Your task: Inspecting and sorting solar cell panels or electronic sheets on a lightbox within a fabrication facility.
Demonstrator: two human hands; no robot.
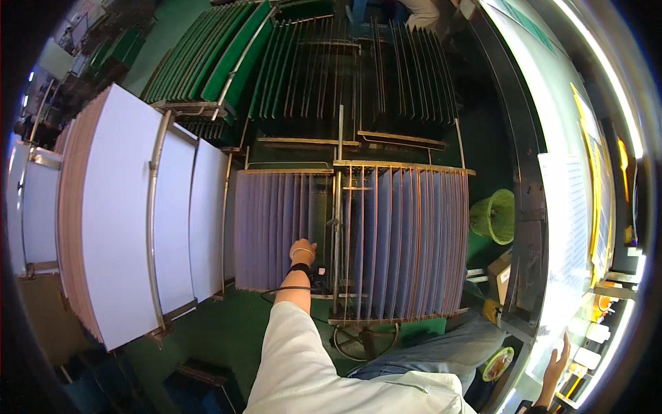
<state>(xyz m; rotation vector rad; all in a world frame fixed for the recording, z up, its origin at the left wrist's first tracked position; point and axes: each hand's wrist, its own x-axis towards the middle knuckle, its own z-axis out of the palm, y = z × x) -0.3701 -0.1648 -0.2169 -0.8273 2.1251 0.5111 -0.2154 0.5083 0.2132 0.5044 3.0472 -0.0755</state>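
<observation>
My left hand (303, 251) reaches forward to the wheeled rack, its fingers curled at the right end of a row of thin blue-grey panels (269, 231). It is closed at the edge of the rightmost panel in that row; the fingertips are hidden. A black strap (298, 268) with a cord is round that wrist. More upright blue-grey panels (407, 241) with copper-coloured edges fill the right half of the rack. At the lower right, my right hand (556, 366) is open beside the brightly lit table (562, 276), fingers extended, with nothing seen in it.
A stack of large white boards (121, 221) stands in a metal frame at left. Racks of green panels (207, 55) stand at the far side. A green basket (493, 216) and a cardboard box (499, 274) are by the table. A handwheel (365, 343) sits under the rack.
</observation>
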